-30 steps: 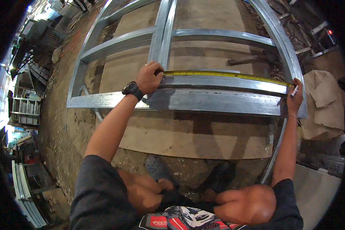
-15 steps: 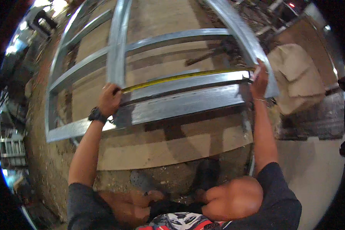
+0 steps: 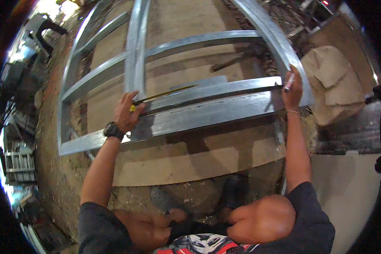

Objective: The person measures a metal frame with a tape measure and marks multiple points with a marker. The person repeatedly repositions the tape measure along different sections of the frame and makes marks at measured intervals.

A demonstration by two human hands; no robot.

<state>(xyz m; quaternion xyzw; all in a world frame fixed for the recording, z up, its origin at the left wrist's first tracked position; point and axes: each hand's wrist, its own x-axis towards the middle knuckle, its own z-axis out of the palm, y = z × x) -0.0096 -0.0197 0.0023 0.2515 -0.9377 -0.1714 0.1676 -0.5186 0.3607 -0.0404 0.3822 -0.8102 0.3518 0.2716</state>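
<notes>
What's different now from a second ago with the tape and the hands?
The yellow tape measure has drawn back toward the left hand; its blade no longer spans the metal frame to the right hand. The left hand still grips the tape, and the right still holds a marker at the frame's corner.

Both arms outstretched, left hand [image 3: 127,111] and right hand [image 3: 293,89] gripping.

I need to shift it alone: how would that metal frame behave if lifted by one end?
The metal frame looks thin-walled, so probably light for its size. Being long and open, it may flex or twist. Its shiny rails could slip in the left hand.
</notes>
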